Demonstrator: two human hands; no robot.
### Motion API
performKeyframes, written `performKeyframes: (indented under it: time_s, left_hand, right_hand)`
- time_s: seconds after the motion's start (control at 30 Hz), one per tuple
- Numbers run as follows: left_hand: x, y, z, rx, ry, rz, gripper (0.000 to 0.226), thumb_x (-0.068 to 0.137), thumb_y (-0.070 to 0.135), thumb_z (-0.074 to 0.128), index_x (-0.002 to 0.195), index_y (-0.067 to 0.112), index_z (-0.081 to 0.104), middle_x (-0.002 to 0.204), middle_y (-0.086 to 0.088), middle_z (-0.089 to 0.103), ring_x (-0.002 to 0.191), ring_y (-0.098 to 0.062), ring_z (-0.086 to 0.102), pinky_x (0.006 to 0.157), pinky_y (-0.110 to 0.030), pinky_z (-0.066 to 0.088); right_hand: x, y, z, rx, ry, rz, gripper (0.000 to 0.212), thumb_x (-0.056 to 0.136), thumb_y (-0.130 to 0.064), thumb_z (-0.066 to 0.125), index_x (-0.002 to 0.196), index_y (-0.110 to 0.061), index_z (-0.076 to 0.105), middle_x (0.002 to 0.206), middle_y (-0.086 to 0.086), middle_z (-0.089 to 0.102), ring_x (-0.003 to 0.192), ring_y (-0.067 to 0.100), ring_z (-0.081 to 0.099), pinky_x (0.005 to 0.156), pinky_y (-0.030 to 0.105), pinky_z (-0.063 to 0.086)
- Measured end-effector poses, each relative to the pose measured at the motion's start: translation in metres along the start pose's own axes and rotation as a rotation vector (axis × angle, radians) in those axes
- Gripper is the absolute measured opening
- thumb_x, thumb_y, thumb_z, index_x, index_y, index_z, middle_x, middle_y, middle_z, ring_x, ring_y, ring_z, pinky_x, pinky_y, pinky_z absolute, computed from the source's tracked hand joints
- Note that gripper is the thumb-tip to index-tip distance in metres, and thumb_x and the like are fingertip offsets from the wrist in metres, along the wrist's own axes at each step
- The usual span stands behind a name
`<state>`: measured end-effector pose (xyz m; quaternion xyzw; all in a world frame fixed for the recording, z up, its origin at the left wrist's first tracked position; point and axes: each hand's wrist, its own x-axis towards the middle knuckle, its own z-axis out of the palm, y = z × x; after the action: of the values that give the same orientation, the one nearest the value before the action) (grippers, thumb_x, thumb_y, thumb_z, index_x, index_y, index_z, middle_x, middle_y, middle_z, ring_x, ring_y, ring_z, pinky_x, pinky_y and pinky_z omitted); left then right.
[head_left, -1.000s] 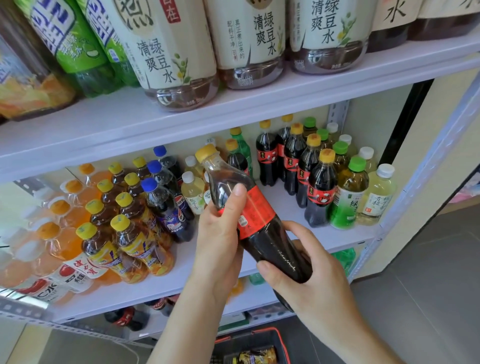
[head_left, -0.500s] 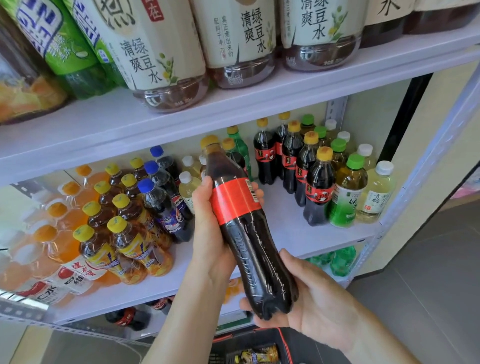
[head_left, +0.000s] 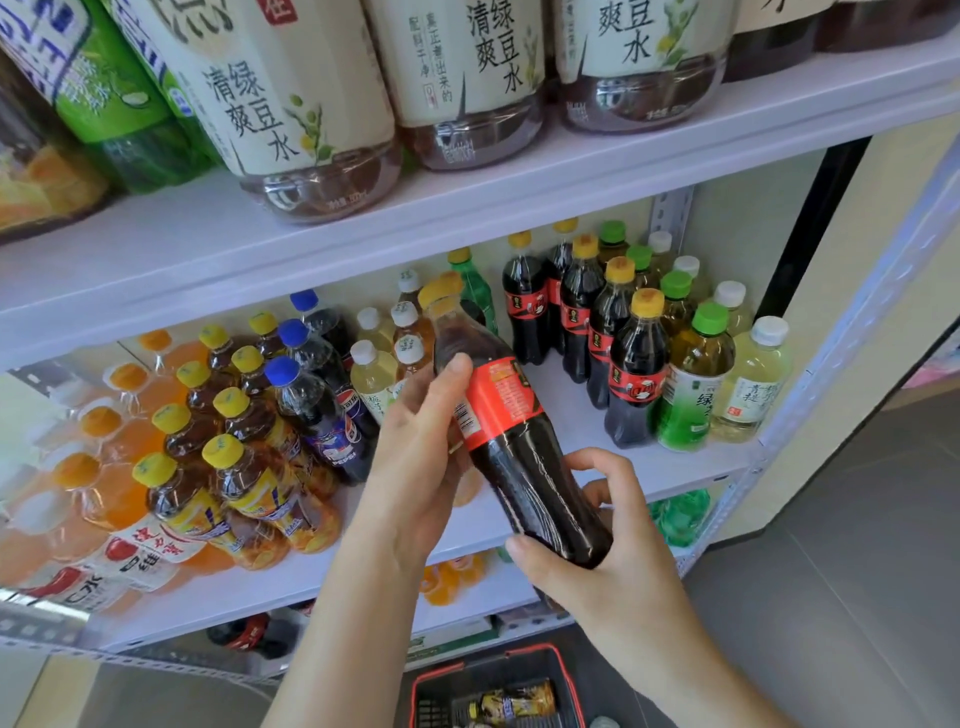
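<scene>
- We see the cola bottle (head_left: 524, 457) held in the air in front of the middle shelf (head_left: 566, 415), tilted, its yellow cap pointing up towards the shelf's back.
- The left hand (head_left: 421, 467) wraps round the red label, thumb on the bottle's shoulder.
- The right hand (head_left: 597, 561) grips the bottle's lower body and base, fingers curled round it.
- The middle shelf is a white board. We note a bare strip between the Pepsi bottles (head_left: 332, 415) on the left and a row of matching colas (head_left: 636, 374) on the right.
- The upper shelf (head_left: 467, 208), also white, carries large cream-labelled bottles (head_left: 291, 104).
- A perforated grey metal post (head_left: 857, 312) frames the right side, against a pale wall (head_left: 753, 218).
- Below lies grey tiled floor (head_left: 857, 571) and a red-rimmed basket (head_left: 483, 659).
</scene>
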<state>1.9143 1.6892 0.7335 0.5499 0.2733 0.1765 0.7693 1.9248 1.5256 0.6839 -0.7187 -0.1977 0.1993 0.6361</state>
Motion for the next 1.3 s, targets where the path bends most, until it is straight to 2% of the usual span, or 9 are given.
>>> performKeyframes:
  time_s: [0.13,0.23,0.37,0.47,0.63,0.77,0.97,1.1,1.3]
  left_hand:
    - [-0.005,-0.005,0.014,-0.069,0.043,0.006,0.065,0.071,0.036,0.075,0.125,0.006,0.058,0.103,-0.017,0.068,0.087,-0.027,0.066,0.075,-0.038,0.058]
    - [-0.004,-0.006,0.016,-0.136,0.076,-0.032,0.051,0.081,0.027,0.073,0.124,0.003,0.059,0.101,-0.020,0.068,0.086,-0.029,0.067,0.076,-0.042,0.056]
    - [-0.001,-0.005,0.012,-0.224,0.025,-0.030,0.066,0.066,0.037,0.076,0.120,0.001,0.061,0.102,-0.021,0.069,0.088,-0.030,0.066,0.074,-0.041,0.056]
    - [0.002,-0.004,0.014,-0.322,-0.057,-0.045,0.069,0.060,0.042,0.073,0.115,0.003,0.061,0.097,-0.015,0.073,0.082,-0.025,0.070,0.066,-0.033,0.058]
    - [0.006,-0.006,0.016,-0.426,-0.166,-0.081,0.085,0.055,0.045,0.073,0.124,-0.003,0.056,0.103,-0.015,0.073,0.086,-0.024,0.073,0.071,-0.032,0.060]
    - [0.010,-0.005,0.013,-0.418,-0.179,-0.103,0.078,0.057,0.044,0.075,0.121,0.001,0.059,0.108,-0.015,0.071,0.091,-0.026,0.069,0.073,-0.036,0.060]
    - [0.014,-0.002,0.014,-0.057,-0.085,-0.045,0.072,0.066,0.038,0.075,0.127,0.004,0.058,0.103,-0.012,0.070,0.089,-0.022,0.069,0.084,-0.038,0.058]
    - [0.012,-0.006,0.013,0.014,-0.066,0.012,0.068,0.065,0.030,0.078,0.127,0.013,0.055,0.110,-0.013,0.071,0.093,-0.024,0.071,0.081,-0.037,0.060]
    - [0.013,-0.006,0.015,-0.079,-0.008,0.012,0.072,0.063,0.025,0.078,0.129,0.010,0.052,0.095,-0.007,0.075,0.081,-0.020,0.072,0.069,-0.035,0.061]
  right_hand:
    - [-0.001,0.008,0.004,-0.276,0.051,-0.142,0.073,0.065,-0.044,0.079,0.114,-0.060,0.028,0.102,-0.027,0.031,0.098,-0.008,0.048,0.074,0.003,0.041]
    - [0.003,0.011,-0.001,-0.263,-0.049,-0.053,0.077,0.056,-0.061,0.073,0.119,-0.061,0.028,0.107,-0.028,0.038,0.101,-0.008,0.051,0.075,0.007,0.046]
    - [0.018,0.014,-0.022,0.389,-0.330,0.323,0.073,0.058,-0.063,0.083,0.121,-0.037,0.057,0.106,0.006,0.066,0.089,0.018,0.067,0.082,0.043,0.056]
    - [0.020,0.023,-0.024,0.914,-0.540,0.582,0.072,0.067,-0.055,0.082,0.119,-0.008,0.067,0.103,0.023,0.067,0.084,0.032,0.068,0.074,0.043,0.056]
    - [0.018,0.029,-0.017,1.108,-0.775,0.556,0.064,0.088,-0.052,0.064,0.129,-0.003,0.060,0.112,0.022,0.067,0.091,0.033,0.069,0.076,0.039,0.058]
    - [0.019,0.032,-0.018,1.072,-0.697,0.515,0.063,0.082,-0.048,0.073,0.124,-0.003,0.064,0.102,0.022,0.068,0.082,0.031,0.067,0.063,0.033,0.058]
    - [0.018,0.034,-0.020,1.003,-0.449,0.513,0.079,0.061,-0.041,0.090,0.123,-0.001,0.060,0.093,0.028,0.064,0.070,0.034,0.063,0.050,0.033,0.053]
    - [0.016,0.031,-0.020,0.921,-0.379,0.400,0.061,0.064,-0.039,0.089,0.110,-0.009,0.064,0.093,0.029,0.062,0.071,0.035,0.064,0.052,0.035,0.053]
    - [0.017,0.024,-0.021,0.791,-0.265,0.313,0.038,0.066,-0.034,0.080,0.095,-0.016,0.065,0.088,0.025,0.063,0.073,0.035,0.064,0.055,0.035,0.053]
